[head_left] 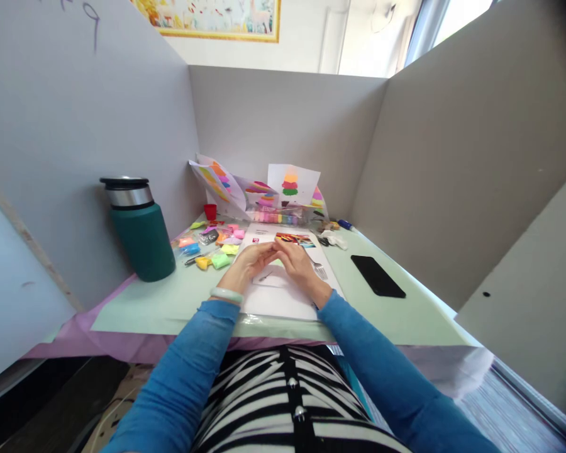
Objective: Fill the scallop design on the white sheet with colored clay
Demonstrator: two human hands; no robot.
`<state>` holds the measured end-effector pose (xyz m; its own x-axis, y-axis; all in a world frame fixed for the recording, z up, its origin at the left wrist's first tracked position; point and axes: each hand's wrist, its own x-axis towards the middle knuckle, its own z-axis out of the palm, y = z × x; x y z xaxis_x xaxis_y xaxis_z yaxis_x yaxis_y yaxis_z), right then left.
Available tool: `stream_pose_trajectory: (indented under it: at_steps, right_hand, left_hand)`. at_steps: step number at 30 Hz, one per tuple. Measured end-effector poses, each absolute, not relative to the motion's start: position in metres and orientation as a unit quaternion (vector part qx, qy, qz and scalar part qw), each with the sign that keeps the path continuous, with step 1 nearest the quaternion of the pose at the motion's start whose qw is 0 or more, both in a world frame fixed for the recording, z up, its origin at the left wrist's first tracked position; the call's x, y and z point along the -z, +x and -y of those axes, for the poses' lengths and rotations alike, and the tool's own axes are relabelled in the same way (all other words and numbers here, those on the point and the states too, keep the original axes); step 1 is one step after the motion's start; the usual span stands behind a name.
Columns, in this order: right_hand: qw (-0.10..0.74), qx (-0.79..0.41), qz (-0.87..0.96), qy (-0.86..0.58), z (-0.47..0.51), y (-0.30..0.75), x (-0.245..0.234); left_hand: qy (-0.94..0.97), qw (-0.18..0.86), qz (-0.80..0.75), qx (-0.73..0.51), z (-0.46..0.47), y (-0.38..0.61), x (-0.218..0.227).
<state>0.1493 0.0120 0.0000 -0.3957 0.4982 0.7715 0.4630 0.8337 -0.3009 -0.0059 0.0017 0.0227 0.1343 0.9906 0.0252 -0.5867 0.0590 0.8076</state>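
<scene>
My left hand (255, 259) and my right hand (298, 263) meet over the white sheet (283, 302), fingertips touching and palms turned toward each other. Both are cupped, so whatever lies between them is hidden. Beneath the hands a flat whitish piece (270, 277) rests on the sheet, partly covered. A fork (319, 270) lies beside my right wrist. Left of my left hand are soft clay lumps in small bags: a green one (221, 260), a yellow one (203, 262) and a blue one (191, 249).
A green flask (144, 236) stands at the left, and a black phone (378, 276) lies at the right. Painted papers (294, 184) lean at the back beside a strip of coloured clay packs (278, 216). A red cup (210, 211) and crumpled tissue (336, 239) are nearby. Grey partitions (287, 119) enclose the table.
</scene>
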Motion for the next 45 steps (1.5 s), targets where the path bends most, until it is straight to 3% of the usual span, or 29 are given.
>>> stream_pose_trajectory:
  at_steps: [4, 6, 10, 16, 23, 27, 33, 38, 40, 45]
  right_hand:
    - [0.641, -0.128, 0.668, -0.356, -0.019, 0.160, -0.001]
    - [0.666, -0.140, 0.608, -0.408, -0.024, 0.166, -0.001]
    - [0.595, -0.103, 0.629, -0.490, -0.030, 0.171, -0.003]
    - [0.358, 0.020, 0.739, -0.571, -0.030, 0.173, 0.005]
    - [0.265, 0.058, 0.758, -0.593, -0.030, 0.177, 0.011]
    - [0.253, 0.063, 0.761, -0.594, -0.029, 0.176, 0.010]
    - [0.378, 0.072, 0.729, -0.566, -0.033, 0.174, 0.007]
    - [0.462, 0.090, 0.786, -0.400, -0.025, 0.164, 0.001]
    - [0.448, 0.104, 0.816, -0.350, -0.019, 0.157, 0.001]
    - [0.316, 0.137, 0.887, -0.308, -0.003, 0.142, 0.006]
  left_hand:
    - [0.326, 0.637, -0.305, -0.629, 0.002, -0.008, -0.026]
    - [0.302, 0.623, -0.323, -0.646, 0.002, -0.010, -0.028]
    - [0.278, 0.621, -0.347, -0.645, -0.002, -0.014, -0.029]
    - [0.297, 0.614, -0.353, -0.640, -0.004, -0.014, -0.028]
    - [0.304, 0.583, -0.375, -0.654, -0.004, -0.012, -0.026]
    - [0.314, 0.587, -0.370, -0.648, -0.001, -0.012, -0.028]
    - [0.324, 0.599, -0.372, -0.631, 0.000, -0.013, -0.030]
    - [0.381, 0.618, -0.375, -0.576, 0.004, -0.008, -0.026]
    - [0.389, 0.642, -0.354, -0.558, 0.003, -0.006, -0.025]
    - [0.321, 0.675, -0.315, -0.586, -0.005, -0.007, -0.029]
